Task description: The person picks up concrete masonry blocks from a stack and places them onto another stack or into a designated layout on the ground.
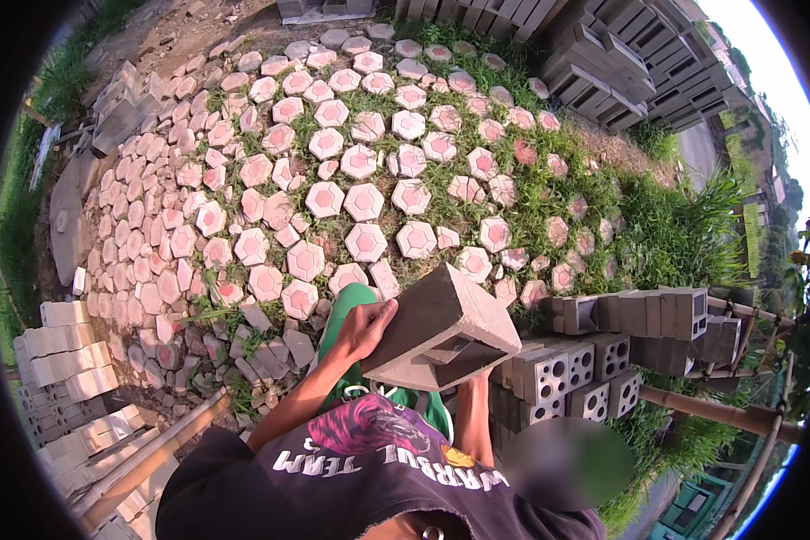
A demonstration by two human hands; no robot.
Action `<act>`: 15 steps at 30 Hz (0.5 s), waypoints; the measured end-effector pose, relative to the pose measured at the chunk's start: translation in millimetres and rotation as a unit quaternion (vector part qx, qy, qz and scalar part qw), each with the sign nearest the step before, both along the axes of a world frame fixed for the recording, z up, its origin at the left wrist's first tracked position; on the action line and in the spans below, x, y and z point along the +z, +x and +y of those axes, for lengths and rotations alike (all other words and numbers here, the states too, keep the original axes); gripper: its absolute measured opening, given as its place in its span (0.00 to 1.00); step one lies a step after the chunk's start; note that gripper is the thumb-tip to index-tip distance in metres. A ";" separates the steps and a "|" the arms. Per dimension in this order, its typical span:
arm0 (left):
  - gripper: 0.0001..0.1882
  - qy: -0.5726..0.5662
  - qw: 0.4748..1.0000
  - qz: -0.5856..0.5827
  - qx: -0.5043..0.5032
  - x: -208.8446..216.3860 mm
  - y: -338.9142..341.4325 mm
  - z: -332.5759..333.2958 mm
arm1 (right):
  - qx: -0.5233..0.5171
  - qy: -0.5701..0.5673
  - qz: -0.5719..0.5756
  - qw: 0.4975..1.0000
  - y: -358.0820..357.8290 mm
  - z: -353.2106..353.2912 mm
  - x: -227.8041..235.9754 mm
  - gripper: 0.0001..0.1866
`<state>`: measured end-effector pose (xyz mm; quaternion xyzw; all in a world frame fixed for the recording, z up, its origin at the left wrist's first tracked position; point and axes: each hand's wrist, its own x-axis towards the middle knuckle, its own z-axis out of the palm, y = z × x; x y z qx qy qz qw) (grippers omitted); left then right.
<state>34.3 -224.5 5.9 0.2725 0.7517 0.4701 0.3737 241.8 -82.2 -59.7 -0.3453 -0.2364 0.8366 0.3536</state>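
Observation:
A grey hollow concrete block point(436, 328) is held up in front of my body, tilted, with a dark rectangular opening facing toward me on its lower side. My left hand point(369, 329) grips its left side, thumb lying along the edge. My right hand point(474, 382) reaches up under the block's right end; the block hides its fingers. Below the block are my green shorts point(355, 301).
Hexagonal pavers point(364, 202) with reddish centres cover the grassy ground ahead. Round-holed blocks point(549, 378) are stacked close on my right. More blocks point(63, 351) stand at left, behind a bamboo pole point(157, 454). Tall stacks point(603, 72) rise at far right.

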 end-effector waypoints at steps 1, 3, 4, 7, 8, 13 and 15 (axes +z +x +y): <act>0.30 -0.005 1.000 -0.010 -0.007 0.4 -4.8 8.6 | 0.006 -0.001 0.000 1.000 -5.0 11.5 0.4 0.16; 0.28 -0.006 1.000 -0.012 -0.003 -0.7 -20.6 26.2 | 0.022 -0.003 -0.005 1.000 -21.5 35.1 0.6 0.17; 0.27 -0.008 0.999 -0.036 0.010 -5.1 -28.0 35.9 | 0.032 -0.004 -0.009 0.999 -29.9 45.9 0.7 0.17; 0.30 -0.023 0.996 -0.073 0.047 -16.3 -63.4 65.2 | 0.061 -0.009 -0.017 0.998 -68.5 76.2 -3.5 0.17; 0.34 -0.041 0.993 -0.090 0.059 -20.9 -78.9 76.4 | 0.071 -0.012 -0.022 0.997 -84.3 86.8 -5.9 0.17; 0.34 -0.005 0.990 -0.117 0.073 -63.5 -164.7 140.6 | 0.107 -0.012 -0.044 0.993 -170.9 151.8 -18.7 0.18; 0.34 -0.018 0.984 -0.162 0.074 -67.0 -210.6 159.3 | 0.124 -0.009 -0.048 0.991 -221.4 180.1 -21.4 0.18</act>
